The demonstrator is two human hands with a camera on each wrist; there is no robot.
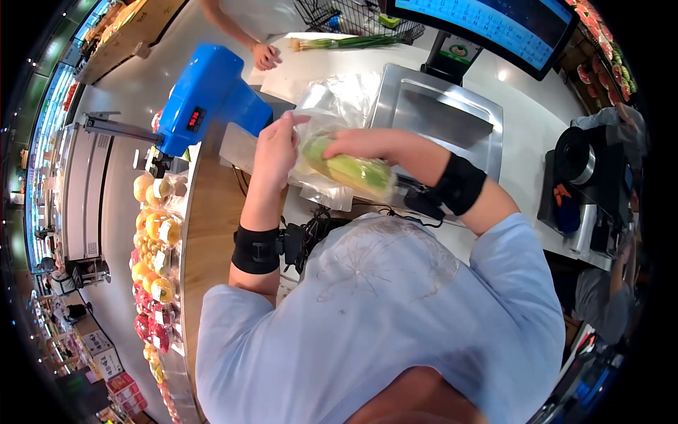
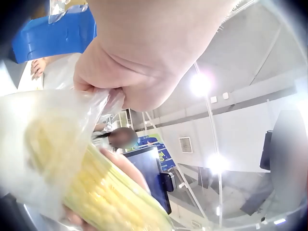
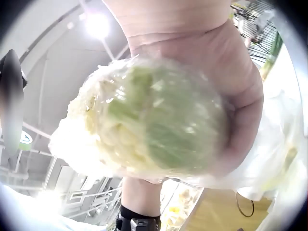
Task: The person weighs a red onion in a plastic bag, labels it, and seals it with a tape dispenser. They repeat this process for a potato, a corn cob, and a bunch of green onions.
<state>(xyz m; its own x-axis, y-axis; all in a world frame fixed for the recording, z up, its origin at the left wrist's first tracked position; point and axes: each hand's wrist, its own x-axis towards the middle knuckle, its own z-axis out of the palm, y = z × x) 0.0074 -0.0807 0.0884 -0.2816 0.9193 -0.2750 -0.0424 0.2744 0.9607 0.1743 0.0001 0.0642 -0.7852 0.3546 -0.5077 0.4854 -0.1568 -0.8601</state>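
Yellow corn (image 1: 359, 174) clamped in right hand (image 1: 364, 143). Left hand (image 1: 277, 147), corn's nine-ish o'clock, is pinching the plastic bag (image 2: 33, 110).

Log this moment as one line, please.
left hand: holds plastic bag | right hand: grips corn | corn: one end seen through bag | blue device: beside left hand

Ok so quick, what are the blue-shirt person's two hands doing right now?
Left hand: closed, pinching the bag.
Right hand: closed, holding the corn.
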